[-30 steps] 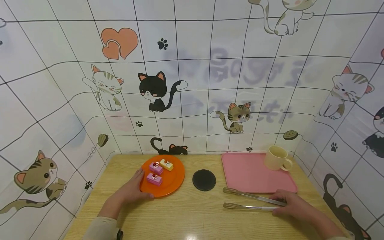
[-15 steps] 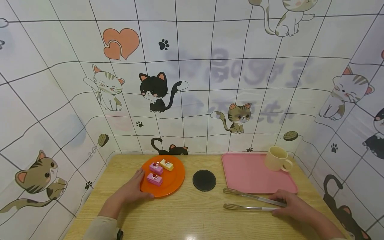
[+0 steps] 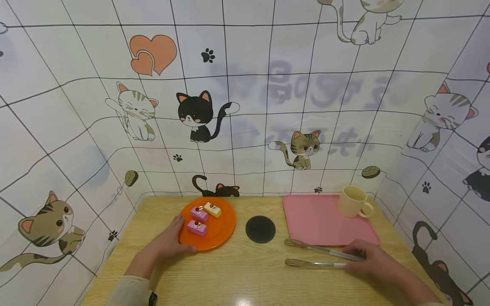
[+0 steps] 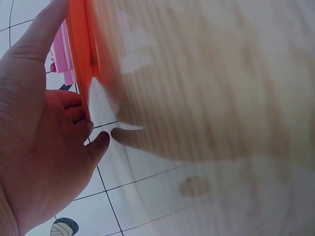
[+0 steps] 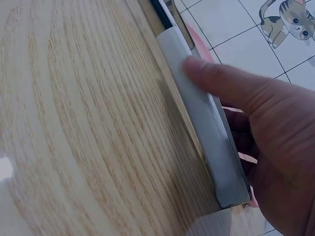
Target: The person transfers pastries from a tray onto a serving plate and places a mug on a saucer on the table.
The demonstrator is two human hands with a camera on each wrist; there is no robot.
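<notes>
In the head view, my left hand (image 3: 168, 242) holds the left rim of an orange plate (image 3: 220, 236), thumb at the near edge and fingers farther back. On the plate sit two pink toy cake slices (image 3: 197, 228) and a yellow cake slice (image 3: 212, 210), each topped with a red berry shape. My right hand (image 3: 377, 263) grips a pair of tongs (image 3: 306, 245) with metal tips and white handles. Their two arms stand apart and point left. The right wrist view shows the thumb lying along one white handle (image 5: 197, 108), with the other fingers behind.
A pink tray (image 3: 317, 225) lies at the back right, with a pale yellow mug (image 3: 351, 202) on its far right corner. Between plate and tray is a round black coaster (image 3: 260, 229). Cat-patterned sheeting (image 3: 249, 127) walls the wooden table (image 3: 237, 276) at back and sides.
My right thumb has shifted slightly to the left along the nearer tong handle. The left hand, plate and cake slices stay where they were.
</notes>
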